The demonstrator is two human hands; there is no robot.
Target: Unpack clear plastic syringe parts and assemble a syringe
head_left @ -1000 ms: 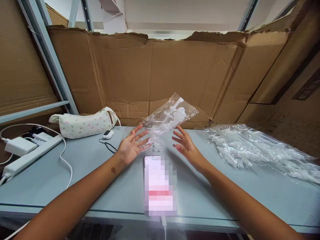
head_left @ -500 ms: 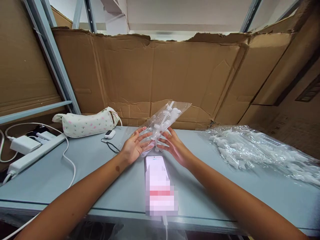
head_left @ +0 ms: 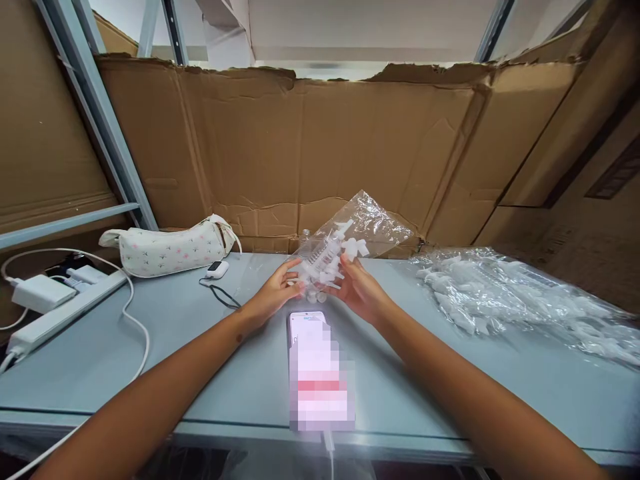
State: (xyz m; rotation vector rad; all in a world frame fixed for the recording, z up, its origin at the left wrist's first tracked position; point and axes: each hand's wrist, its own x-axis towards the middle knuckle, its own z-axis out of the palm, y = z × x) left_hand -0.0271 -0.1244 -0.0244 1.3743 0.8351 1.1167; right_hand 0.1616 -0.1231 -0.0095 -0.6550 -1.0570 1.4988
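Note:
Between my two hands is a clear plastic bag (head_left: 387,223) with several small white plastic parts (head_left: 327,260) inside. My left hand (head_left: 275,290) grips its left side, thumb and fingers bent around the film. On the other side my right hand (head_left: 361,288) holds the bag from below and beside, thumb up against the white parts. The bag is tilted, its loose end pointing up and to the right. Small clear round pieces (head_left: 315,295) show at its lower end; whether they lie in the bag or behind it I cannot tell. Just below lies a phone (head_left: 310,327) with a lit, partly blurred screen.
Larger clear bags of white parts (head_left: 515,300) lie on the right of the grey table (head_left: 225,380). To the left are a flowered pouch (head_left: 173,252), a small white device (head_left: 217,269) with a dark cord, and a power strip (head_left: 65,320) with cables. Cardboard (head_left: 260,153) stands behind.
Both hands have gone from spread fingers to closing on the bag. The bag has turned, its loose end spreading further right, and the white parts have shifted inside.

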